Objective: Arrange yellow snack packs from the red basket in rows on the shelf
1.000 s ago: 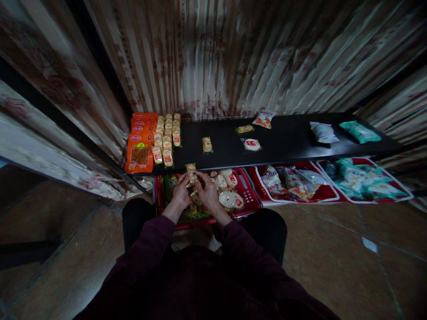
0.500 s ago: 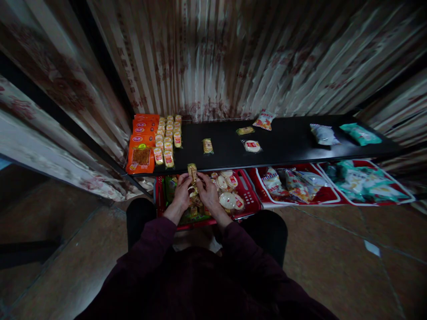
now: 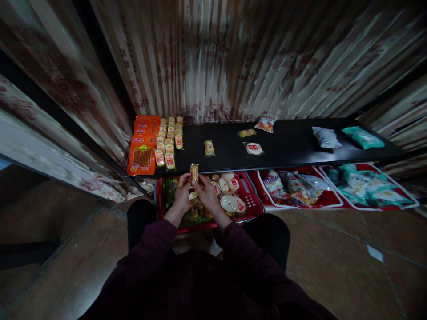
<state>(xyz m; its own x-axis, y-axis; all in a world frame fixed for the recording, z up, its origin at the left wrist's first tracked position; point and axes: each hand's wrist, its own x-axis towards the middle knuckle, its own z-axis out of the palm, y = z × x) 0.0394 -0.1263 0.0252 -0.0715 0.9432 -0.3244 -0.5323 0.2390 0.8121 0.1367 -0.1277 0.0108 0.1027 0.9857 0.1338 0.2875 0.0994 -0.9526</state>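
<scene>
A small gold-wrapped snack (image 3: 194, 171) is held upright between my left hand (image 3: 182, 195) and my right hand (image 3: 206, 194), at the front edge of the black shelf (image 3: 223, 160). The fingers of both hands are closed on its lower part. Beneath them, a red basket (image 3: 254, 209) holds round white wrapped crackers (image 3: 228, 203) and more small packs. Another gold-wrapped snack (image 3: 209, 148) lies on the shelf beyond my hands. To its left stand rows of small yellow-white packs (image 3: 170, 160) beside orange bags (image 3: 143, 158).
Farther right on the shelf lie a gold pack (image 3: 247, 133), a white round pack (image 3: 254, 148), a red-white bag (image 3: 266, 122), a silvery bag (image 3: 326, 137) and a teal bag (image 3: 363, 137). Two more red baskets (image 3: 336, 200) with bags hang below. Black posts flank the shelf.
The held snack is now more upright and shows more of its face. My hands have shifted slightly around it. The whole view has moved a little.
</scene>
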